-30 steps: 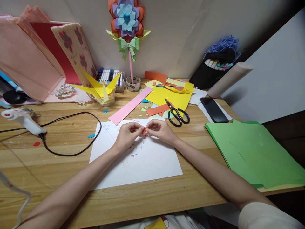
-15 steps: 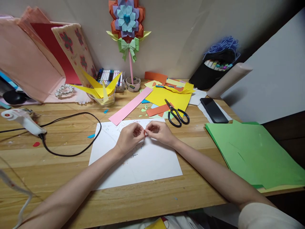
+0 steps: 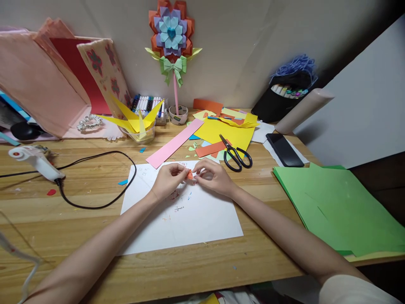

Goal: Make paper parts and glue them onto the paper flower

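A small orange paper piece is pinched in the left hand's closed grip, over the white sheet; whether it is also gripped by the right hand cannot be told. Scissors are laid beyond.

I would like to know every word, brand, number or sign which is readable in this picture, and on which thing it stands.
No word, brand or number is clear enough to quote.
Tape roll: dark print, too small to read.
White sheet: coloured marks and faint strokes, too small to read.
Markers: any print is too small to read.
Orange piece at the left hand: no text visible.
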Tool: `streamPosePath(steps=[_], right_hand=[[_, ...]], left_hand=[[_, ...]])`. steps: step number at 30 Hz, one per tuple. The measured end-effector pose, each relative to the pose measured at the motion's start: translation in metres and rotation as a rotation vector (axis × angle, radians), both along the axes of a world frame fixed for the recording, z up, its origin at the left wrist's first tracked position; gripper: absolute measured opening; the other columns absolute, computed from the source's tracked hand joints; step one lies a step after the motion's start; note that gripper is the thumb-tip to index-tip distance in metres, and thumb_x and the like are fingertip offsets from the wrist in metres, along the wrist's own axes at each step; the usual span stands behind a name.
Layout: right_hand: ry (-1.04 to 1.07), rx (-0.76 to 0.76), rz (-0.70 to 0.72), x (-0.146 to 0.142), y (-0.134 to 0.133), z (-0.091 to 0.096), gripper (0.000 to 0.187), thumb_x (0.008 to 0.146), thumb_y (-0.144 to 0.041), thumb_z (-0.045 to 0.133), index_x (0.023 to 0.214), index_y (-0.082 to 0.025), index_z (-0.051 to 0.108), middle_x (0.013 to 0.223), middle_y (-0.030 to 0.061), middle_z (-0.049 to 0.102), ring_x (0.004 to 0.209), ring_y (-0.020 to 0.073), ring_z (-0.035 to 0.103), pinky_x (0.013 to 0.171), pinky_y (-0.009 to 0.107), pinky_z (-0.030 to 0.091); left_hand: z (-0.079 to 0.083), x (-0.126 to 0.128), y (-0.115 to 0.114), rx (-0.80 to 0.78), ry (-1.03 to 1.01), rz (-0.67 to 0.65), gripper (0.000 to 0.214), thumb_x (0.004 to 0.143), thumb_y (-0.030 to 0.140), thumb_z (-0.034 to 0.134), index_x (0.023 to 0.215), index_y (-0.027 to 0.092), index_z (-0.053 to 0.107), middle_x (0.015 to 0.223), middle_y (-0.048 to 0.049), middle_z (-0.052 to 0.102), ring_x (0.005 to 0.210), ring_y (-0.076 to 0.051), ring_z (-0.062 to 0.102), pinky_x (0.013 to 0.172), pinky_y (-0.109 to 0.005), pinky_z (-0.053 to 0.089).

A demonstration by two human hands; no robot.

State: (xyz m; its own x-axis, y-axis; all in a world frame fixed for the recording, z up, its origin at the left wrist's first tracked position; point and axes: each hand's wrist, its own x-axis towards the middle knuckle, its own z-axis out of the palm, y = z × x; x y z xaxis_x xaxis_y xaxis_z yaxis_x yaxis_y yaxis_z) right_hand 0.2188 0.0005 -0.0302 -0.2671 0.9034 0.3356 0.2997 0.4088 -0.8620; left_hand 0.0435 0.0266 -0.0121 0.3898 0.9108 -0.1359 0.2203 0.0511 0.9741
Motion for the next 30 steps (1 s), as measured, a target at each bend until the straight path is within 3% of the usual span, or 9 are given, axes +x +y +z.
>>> streamPosePath(steps=[12,20,30], right_hand=[[-0.039,0.189,-0.037,0.001,0.001,-0.004,0.008,0.078,-0.019,0.062,0.083,-0.022,0.068,0.079,0.0028,0.059,0.073,0.0135,0.057,0.062,0.027,0.049],[-0.238,0.442,0.019,0.006,0.000,-0.010,0.011,0.080,-0.019,0.059,0.088,-0.021,0.066,0.084,0.0056,0.060,0.078,0.0151,0.056,0.069,0.030,0.049],[-0.077,0.150,-0.094,-0.004,-0.002,-0.001,0.006,0.080,-0.022,0.058,0.077,-0.018,0.061,0.075,0.0028,0.058,0.069,0.0134,0.054,0.062,0.027,0.047]], left_hand=[[0.002,0.002,-0.001,-0.151,-0.084,0.040,0.024,0.068,0.036,0.066,0.069,0.012,0.065,0.065,-0.0053,0.067,0.062,-0.015,0.063,0.060,-0.024,0.050],[0.003,0.002,0.001,-0.233,-0.097,0.060,0.022,0.063,0.033,0.071,0.068,0.012,0.068,0.068,-0.0050,0.069,0.065,-0.015,0.063,0.065,-0.025,0.051],[-0.001,0.003,-0.002,-0.172,-0.177,0.081,0.024,0.064,0.036,0.071,0.070,0.012,0.068,0.069,-0.0060,0.070,0.065,-0.017,0.066,0.067,-0.029,0.053]])
